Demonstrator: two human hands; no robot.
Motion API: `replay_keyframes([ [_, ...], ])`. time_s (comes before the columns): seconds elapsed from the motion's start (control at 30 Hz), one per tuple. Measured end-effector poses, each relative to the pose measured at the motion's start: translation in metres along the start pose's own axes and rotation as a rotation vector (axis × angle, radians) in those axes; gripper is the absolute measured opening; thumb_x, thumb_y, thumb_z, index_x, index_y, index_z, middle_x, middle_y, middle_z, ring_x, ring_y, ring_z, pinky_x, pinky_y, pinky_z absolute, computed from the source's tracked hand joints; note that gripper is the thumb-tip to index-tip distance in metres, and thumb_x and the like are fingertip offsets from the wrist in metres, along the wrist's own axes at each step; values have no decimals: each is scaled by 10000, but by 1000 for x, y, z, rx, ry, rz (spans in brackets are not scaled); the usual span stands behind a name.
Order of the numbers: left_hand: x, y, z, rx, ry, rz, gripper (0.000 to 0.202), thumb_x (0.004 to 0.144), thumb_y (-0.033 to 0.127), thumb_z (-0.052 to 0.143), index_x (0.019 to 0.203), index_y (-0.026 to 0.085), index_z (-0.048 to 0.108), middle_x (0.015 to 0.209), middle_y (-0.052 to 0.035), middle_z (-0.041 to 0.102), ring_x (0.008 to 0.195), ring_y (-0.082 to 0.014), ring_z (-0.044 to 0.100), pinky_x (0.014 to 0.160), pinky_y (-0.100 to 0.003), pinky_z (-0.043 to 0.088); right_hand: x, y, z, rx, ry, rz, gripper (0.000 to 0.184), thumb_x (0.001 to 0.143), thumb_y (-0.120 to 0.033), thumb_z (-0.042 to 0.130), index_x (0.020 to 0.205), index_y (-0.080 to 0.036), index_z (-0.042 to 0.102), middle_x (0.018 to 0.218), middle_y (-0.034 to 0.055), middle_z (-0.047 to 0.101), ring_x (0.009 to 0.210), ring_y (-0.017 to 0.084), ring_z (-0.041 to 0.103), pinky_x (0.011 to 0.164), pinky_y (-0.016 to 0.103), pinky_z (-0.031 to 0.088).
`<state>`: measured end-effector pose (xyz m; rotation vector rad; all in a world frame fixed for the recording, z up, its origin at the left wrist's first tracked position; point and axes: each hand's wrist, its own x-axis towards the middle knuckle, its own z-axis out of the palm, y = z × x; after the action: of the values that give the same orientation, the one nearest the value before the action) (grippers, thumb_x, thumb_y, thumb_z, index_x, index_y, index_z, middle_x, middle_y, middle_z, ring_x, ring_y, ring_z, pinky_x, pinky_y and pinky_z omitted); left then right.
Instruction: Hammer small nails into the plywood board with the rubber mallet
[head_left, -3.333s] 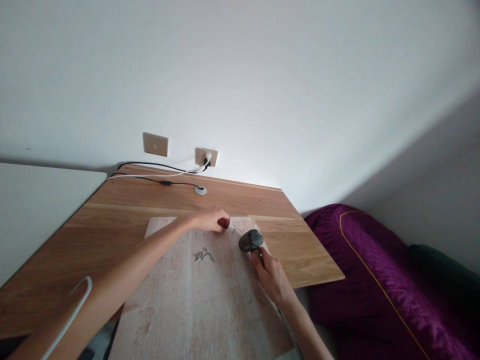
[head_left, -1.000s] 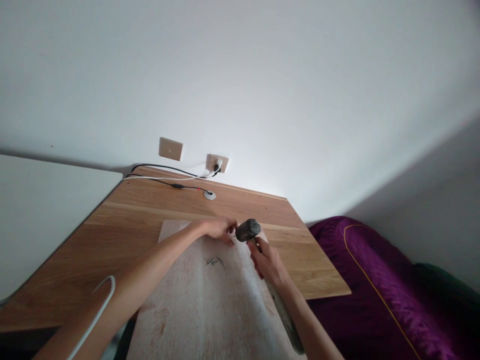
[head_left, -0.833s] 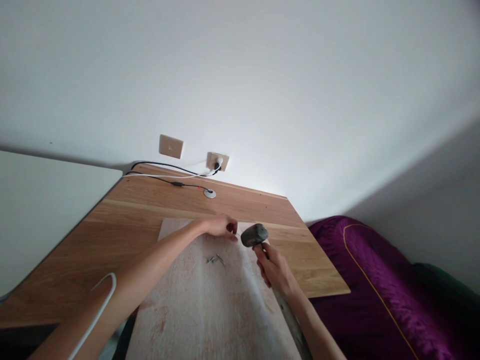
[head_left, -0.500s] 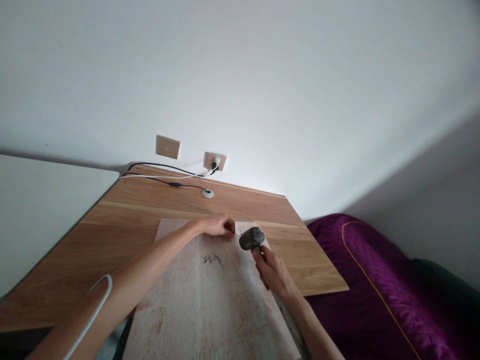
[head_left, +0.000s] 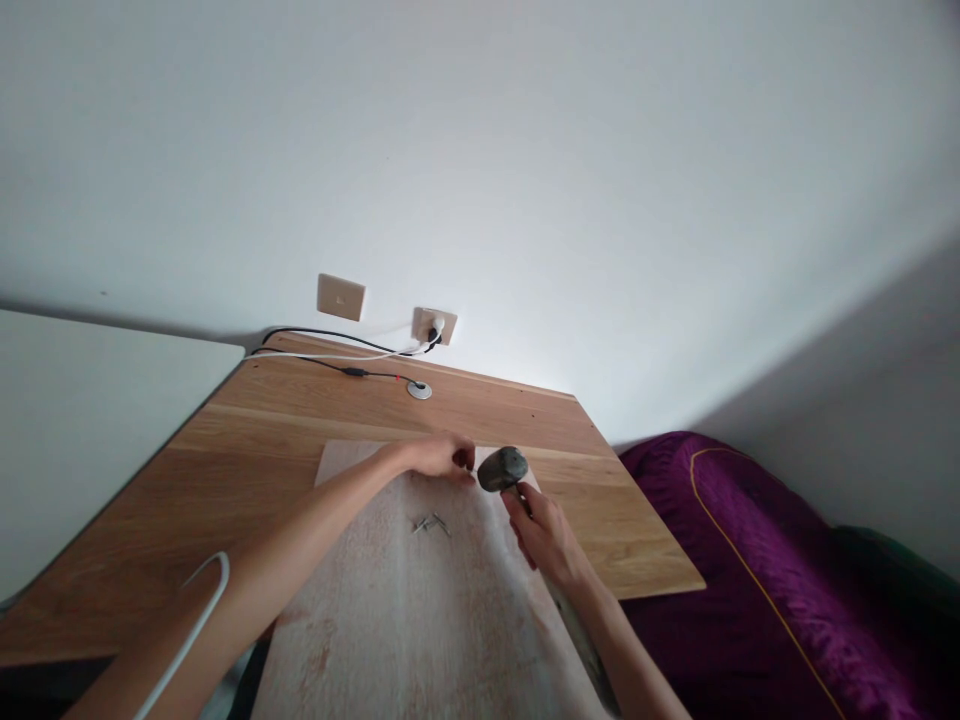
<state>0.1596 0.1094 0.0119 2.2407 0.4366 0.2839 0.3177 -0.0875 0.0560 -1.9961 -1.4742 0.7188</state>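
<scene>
My right hand is wrapped round the handle of a hammer with a short, thick, dark grey head. The hammer head is level with the fingertips of my left hand, just to their right. Those fingers pinch a thin nail close to the far end of a pale, whitish wooden board; much of the nail is hidden by the fingers and the head. Several loose nails lie in a small cluster on the board, nearer to me than my left hand.
Beneath the board is a wooden desk against a white wall. Black and white cables run along its back edge to a wall socket. A white panel stands at left, a purple cover at right. A white cord crosses my left forearm.
The hammer head has shifted slightly up and stays beside the left fingertips. Both hands keep their holds. The whole view has moved a little.
</scene>
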Motion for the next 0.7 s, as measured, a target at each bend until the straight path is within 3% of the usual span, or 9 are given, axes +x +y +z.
replay_keyframes([
  [0.17,3,-5,1,-68,0,58,177,790,307,775,775,153,690,709,8,648,668,-140,555,600,-244,366,-15,17,0,4,-38,30,348,955,-559,425,818,-245,484,492,-80,470,336,110,457,340,217,313],
  [0.37,2,-5,-1,-80,-88,45,131,828,267,726,890,153,733,794,-18,689,725,-156,590,641,-247,403,-13,10,-1,34,-18,27,349,947,-563,454,805,-246,486,506,-71,478,348,111,464,348,220,325],
  [0.57,-1,2,-3,41,-74,17,581,642,414,926,1130,215,679,990,-11,651,841,-178,590,687,-237,424,1,-10,3,58,48,-58,343,985,-549,441,876,-240,545,521,-47,521,379,135,491,396,244,363],
  [0.7,-2,5,-2,32,-69,2,631,619,419,938,1145,212,657,1020,-23,655,878,-198,596,699,-246,437,13,-8,13,-4,25,-73,301,993,-488,448,886,-232,564,535,-32,545,394,142,510,406,240,354],
])
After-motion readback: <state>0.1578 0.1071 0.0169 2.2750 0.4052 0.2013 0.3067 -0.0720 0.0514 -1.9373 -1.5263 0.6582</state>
